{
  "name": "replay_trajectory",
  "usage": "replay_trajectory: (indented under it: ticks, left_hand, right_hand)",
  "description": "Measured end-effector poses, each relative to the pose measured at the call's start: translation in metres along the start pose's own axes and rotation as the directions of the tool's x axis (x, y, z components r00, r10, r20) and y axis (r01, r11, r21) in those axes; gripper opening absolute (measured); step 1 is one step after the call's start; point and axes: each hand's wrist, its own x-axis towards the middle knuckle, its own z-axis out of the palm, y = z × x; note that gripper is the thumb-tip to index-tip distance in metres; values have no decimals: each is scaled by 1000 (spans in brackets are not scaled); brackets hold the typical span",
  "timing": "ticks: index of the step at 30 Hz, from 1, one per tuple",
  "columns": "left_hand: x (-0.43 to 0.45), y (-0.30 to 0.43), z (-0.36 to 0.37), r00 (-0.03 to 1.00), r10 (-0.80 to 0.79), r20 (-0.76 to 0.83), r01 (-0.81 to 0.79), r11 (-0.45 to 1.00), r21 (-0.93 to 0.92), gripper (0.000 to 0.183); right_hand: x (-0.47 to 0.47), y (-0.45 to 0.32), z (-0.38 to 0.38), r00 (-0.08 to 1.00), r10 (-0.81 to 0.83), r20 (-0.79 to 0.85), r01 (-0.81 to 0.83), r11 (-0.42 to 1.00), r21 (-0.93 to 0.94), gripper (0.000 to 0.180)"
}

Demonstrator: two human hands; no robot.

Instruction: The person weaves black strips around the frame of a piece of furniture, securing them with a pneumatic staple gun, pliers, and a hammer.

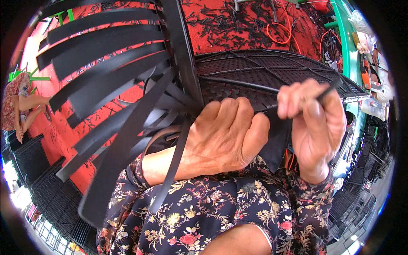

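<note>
A flat black plastic strip (pixel 239 83) runs taut from a black frame bar (pixel 183 47) to my right hand (pixel 314 118), which pinches it between thumb and fingers. The strip's short end pokes out past the thumb. My left hand (pixel 223 135) is curled, back upward, at the lower end of the bar beside the woven black panel (pixel 242 67). Its fingertips are hidden, so what they hold does not show. Many loose black strips (pixel 105 67) fan out to the left of the bar, and some hang over my left forearm.
Black strip offcuts (pixel 223 25) litter the red floor covering (pixel 204 41). An orange hose or cord (pixel 280 33) loops beyond the panel. Another person's legs (pixel 32 105) show at far left, near stacked woven black pieces (pixel 54 191). A green edge (pixel 342 41) runs along the right.
</note>
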Motion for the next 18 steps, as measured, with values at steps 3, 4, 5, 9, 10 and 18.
replay_trajectory:
  ticks: [3,4,5,9,10,18]
  left_hand:
    - [-3,2,2,998,27,-64,-23,998,50,19]
    - [-4,2,3,996,40,-78,-34,997,75,19]
    - [-4,2,4,994,53,-90,-44,994,98,20]
    - [-5,-1,9,988,97,-121,-77,984,160,21]
    - [-5,-1,9,988,84,-131,-64,987,146,21]
    - [2,-8,15,973,55,-223,-41,997,66,17]
  right_hand:
    - [-19,1,5,988,-128,89,112,980,166,18]
    - [-25,0,7,986,-153,64,146,985,95,20]
    - [-31,-1,10,981,-185,52,183,982,33,23]
    - [-35,-12,5,955,-216,204,249,957,-150,20]
    - [-35,-13,6,946,-222,236,264,951,-164,19]
    - [8,-19,-3,954,-169,248,256,887,-384,20]
